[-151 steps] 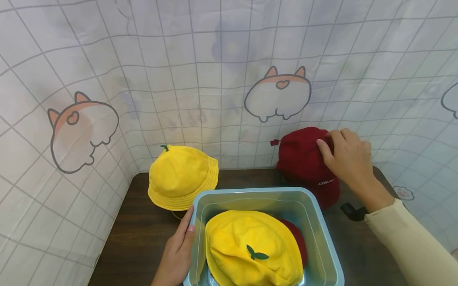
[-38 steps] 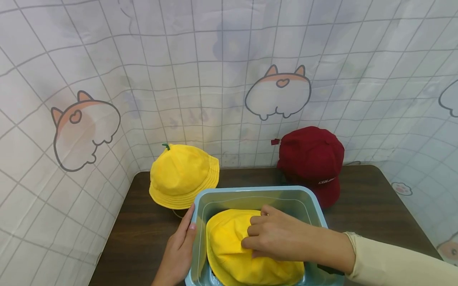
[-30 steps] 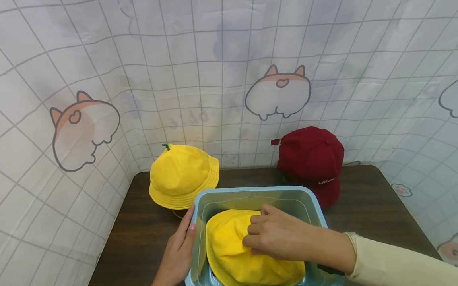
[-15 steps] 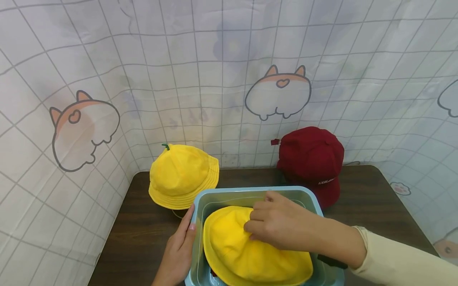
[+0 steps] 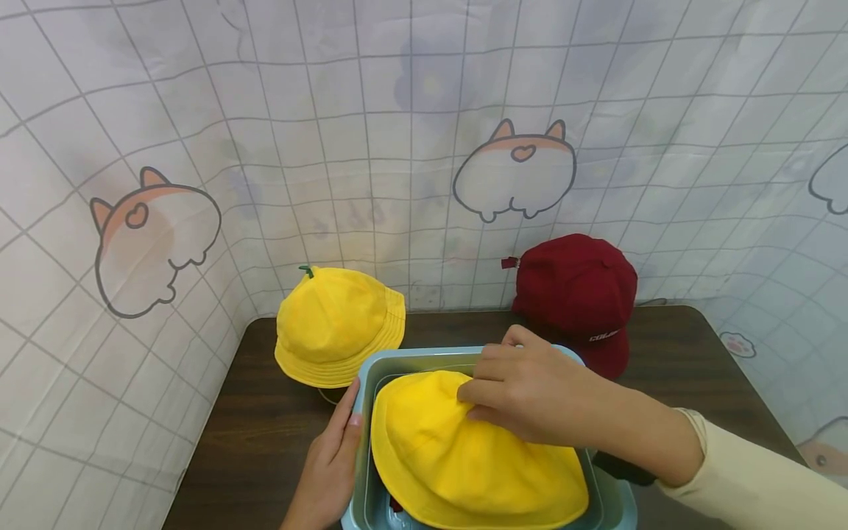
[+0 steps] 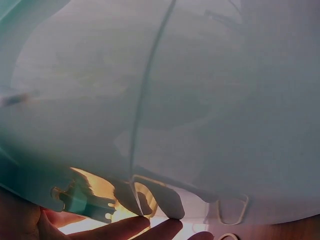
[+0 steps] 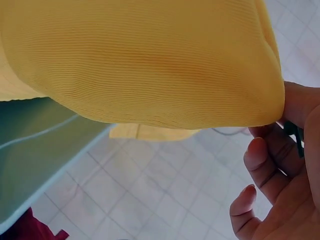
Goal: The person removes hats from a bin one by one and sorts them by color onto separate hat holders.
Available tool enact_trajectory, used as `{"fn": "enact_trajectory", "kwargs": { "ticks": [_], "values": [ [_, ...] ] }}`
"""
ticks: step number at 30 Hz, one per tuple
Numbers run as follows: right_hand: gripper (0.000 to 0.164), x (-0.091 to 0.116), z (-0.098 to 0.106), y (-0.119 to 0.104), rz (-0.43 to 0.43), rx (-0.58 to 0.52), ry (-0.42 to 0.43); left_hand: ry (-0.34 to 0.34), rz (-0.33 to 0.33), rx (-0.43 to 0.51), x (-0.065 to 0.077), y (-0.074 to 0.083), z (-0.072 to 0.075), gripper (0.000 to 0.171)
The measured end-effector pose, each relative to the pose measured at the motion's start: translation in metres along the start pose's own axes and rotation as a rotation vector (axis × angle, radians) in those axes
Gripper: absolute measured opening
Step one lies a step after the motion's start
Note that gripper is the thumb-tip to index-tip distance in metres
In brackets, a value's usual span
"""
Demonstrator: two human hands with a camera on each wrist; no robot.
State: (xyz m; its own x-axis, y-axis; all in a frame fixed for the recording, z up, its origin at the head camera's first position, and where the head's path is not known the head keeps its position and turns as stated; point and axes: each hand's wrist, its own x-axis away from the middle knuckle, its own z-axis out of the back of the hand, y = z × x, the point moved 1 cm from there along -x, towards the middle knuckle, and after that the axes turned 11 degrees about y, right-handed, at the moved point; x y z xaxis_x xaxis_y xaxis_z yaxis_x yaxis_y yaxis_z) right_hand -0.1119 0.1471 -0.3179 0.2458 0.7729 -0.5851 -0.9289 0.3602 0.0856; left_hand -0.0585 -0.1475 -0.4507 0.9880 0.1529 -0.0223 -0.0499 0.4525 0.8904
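In the head view my right hand [image 5: 539,390] pinches the crown of a yellow bucket hat [image 5: 477,471], which hangs tilted inside a light blue plastic basin [image 5: 430,355]. The right wrist view shows the hat's ribbed brim [image 7: 150,75] and a bit of green leaf at my fingers [image 7: 257,152]. My left hand [image 5: 327,460] rests against the basin's left side, its fingers lying fairly straight along the outer wall. A sliver of something dark red [image 5: 395,505] shows under the hat; the rest of it is hidden.
A second yellow bucket hat [image 5: 334,320] stands behind the basin on the left. Behind it on the right sits a dark red baseball cap [image 5: 576,287]. The dark wood table [image 5: 225,434] meets a white checked cloth [image 5: 371,147] at the back.
My right hand has left the red cap at the back and come to the yellow hat in the basin. Over the last second it lifts the hat slightly. My left hand stays put.
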Motion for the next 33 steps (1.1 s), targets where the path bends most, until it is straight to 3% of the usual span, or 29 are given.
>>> {"fn": "enact_trajectory", "kwargs": {
  "ticks": [17,27,33],
  "values": [
    [0.015,-0.013,0.023,0.011,-0.066,-0.108,0.092,-0.023,0.006,0.012,-0.002,0.000,-0.001,0.049],
    [0.019,-0.032,0.038,0.020,-0.064,-0.052,0.120,-0.007,-0.045,-0.003,-0.002,0.000,-0.001,0.048],
    [0.017,-0.041,0.044,0.028,-0.077,-0.029,0.146,0.002,-0.042,-0.013,-0.002,-0.001,-0.001,0.051]
  ]
}}
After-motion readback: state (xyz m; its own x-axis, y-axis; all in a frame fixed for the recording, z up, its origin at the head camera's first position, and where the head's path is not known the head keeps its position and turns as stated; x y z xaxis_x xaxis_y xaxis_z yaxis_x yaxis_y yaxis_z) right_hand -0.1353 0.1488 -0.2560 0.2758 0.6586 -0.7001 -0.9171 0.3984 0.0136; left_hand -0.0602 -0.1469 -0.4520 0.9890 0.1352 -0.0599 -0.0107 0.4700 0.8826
